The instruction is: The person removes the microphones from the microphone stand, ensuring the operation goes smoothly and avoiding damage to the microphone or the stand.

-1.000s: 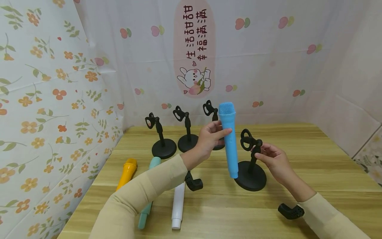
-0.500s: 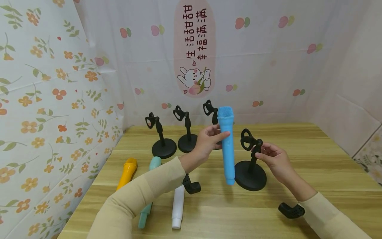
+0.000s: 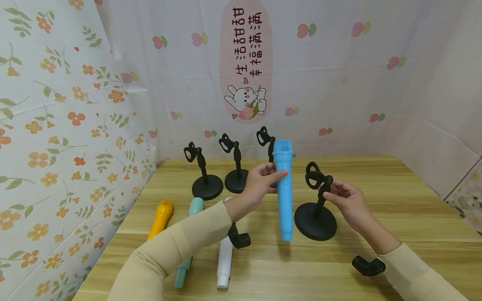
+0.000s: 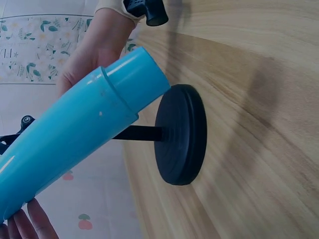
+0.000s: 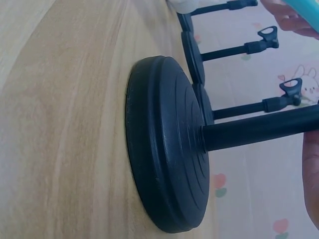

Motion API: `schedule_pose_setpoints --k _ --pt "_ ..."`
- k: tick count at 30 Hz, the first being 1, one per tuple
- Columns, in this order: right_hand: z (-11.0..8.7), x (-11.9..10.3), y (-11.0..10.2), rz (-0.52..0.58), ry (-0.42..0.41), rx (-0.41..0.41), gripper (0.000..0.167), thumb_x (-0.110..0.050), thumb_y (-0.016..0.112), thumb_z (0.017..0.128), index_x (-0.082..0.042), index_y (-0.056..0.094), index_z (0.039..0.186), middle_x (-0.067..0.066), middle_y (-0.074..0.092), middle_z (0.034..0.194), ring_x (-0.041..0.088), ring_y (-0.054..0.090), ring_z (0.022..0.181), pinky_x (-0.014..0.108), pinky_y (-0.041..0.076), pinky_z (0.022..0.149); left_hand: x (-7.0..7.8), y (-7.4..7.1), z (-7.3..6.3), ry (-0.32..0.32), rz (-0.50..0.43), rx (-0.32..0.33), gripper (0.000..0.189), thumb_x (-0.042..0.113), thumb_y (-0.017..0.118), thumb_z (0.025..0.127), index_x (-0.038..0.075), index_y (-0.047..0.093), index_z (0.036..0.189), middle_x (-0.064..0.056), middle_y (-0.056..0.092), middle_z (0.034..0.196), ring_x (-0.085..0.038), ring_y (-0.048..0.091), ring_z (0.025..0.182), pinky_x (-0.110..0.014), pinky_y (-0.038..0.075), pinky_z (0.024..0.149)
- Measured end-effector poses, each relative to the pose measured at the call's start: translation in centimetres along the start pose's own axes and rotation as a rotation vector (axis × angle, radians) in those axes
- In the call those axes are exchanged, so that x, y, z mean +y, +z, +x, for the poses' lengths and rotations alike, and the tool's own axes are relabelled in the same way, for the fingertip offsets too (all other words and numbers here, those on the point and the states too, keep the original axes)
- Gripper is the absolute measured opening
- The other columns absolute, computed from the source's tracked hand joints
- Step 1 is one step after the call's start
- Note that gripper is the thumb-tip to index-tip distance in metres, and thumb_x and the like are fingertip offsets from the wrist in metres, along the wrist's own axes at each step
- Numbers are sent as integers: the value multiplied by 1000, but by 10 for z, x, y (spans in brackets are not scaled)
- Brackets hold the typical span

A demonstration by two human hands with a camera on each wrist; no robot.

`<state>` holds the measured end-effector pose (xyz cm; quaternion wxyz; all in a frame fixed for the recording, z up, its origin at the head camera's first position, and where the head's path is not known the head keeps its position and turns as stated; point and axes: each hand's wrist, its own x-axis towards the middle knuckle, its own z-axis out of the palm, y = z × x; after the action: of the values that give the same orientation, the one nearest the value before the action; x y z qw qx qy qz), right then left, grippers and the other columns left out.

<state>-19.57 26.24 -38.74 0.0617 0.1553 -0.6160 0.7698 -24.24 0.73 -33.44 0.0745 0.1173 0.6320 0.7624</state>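
Note:
My left hand (image 3: 260, 184) grips a blue microphone (image 3: 285, 192) around its middle, head up and nearly vertical, above the table. Just right of it stands a black microphone stand (image 3: 315, 221) with an open ring clip at its top. My right hand (image 3: 346, 202) pinches that stand's neck from the right, and its round base rests on the table. The microphone and the clip are apart. In the left wrist view the microphone's lower end (image 4: 137, 79) passes in front of the stand. The right wrist view shows the stand's base (image 5: 167, 144) close up.
Three more black stands line the back: a left one (image 3: 207, 187), a middle one (image 3: 236, 180) and one (image 3: 265, 136) partly behind the blue microphone. An orange microphone (image 3: 160, 217), a green one (image 3: 184, 267) and a white one (image 3: 224, 259) lie at the left, partly under my sleeve.
My left hand has lowered the blue microphone and shifted it slightly left, away from the stand's clip. The right hand and the stand it holds have hardly moved.

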Motion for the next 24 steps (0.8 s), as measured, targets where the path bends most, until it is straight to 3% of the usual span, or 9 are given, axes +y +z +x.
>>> schedule_pose_setpoints --k 12,18,24 --pt "6 -9 0 34 -28 8 29 11 58 92 -8 70 111 3 72 100 12 66 97 21 49 88 -7 -4 -9 -58 43 19 34 22 78 84 4 66 111 -7 66 95 -19 66 80 -38 58 65" --pt "12 -11 -2 46 -39 15 25 11 58 92 -2 67 111 4 71 101 13 66 98 21 49 89 -12 -7 -13 -79 58 21 35 23 79 84 4 65 110 -7 67 96 -19 66 80 -38 58 65" --pt "19 -16 -3 78 -32 28 25 10 60 91 -6 69 107 4 72 100 12 66 97 21 49 88 -17 -9 -17 -111 68 29 36 23 79 83 3 65 110 -7 67 95 -18 66 78 -37 58 64"
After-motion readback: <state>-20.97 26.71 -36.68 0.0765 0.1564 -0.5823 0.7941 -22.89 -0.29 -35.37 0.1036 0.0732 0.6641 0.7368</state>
